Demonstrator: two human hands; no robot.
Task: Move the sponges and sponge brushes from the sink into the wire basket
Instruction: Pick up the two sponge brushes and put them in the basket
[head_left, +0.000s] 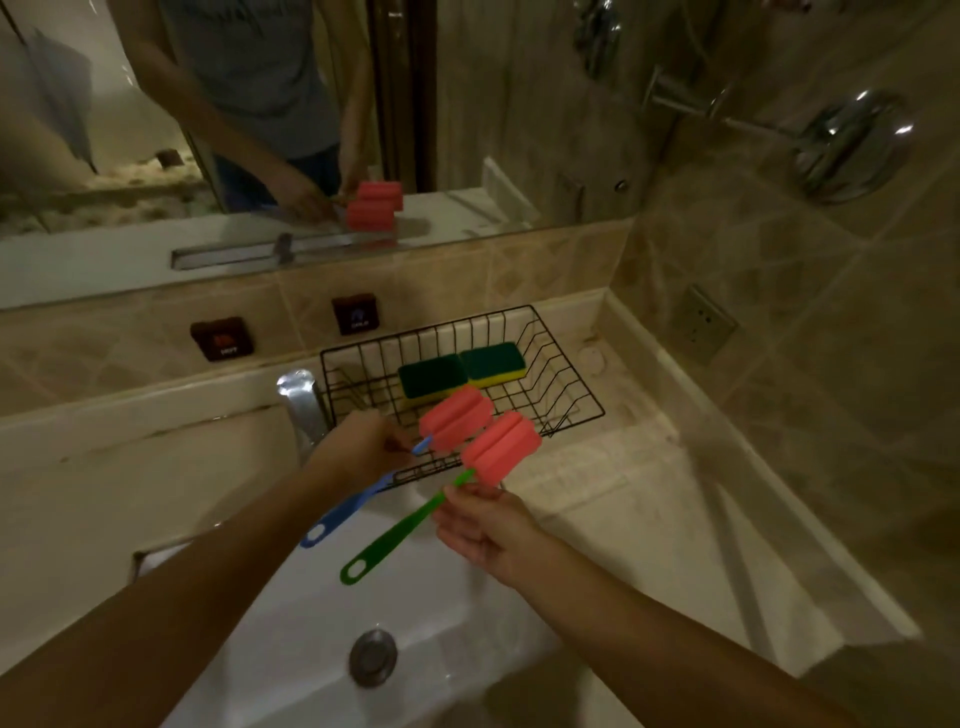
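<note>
The left hand pinches the blue-handled sponge brush near its pink head, which hangs over the wire basket just beyond that grip. The right hand grips the green-handled sponge brush the same way, its head over the basket's near rim. Two green sponges lie inside the basket, past both grips. Below the hands, the white sink sits in the bench.

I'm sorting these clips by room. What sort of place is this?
Most likely a bathroom: a white sink with a chrome faucet, a wall mirror above it, and tiled walls.
</note>
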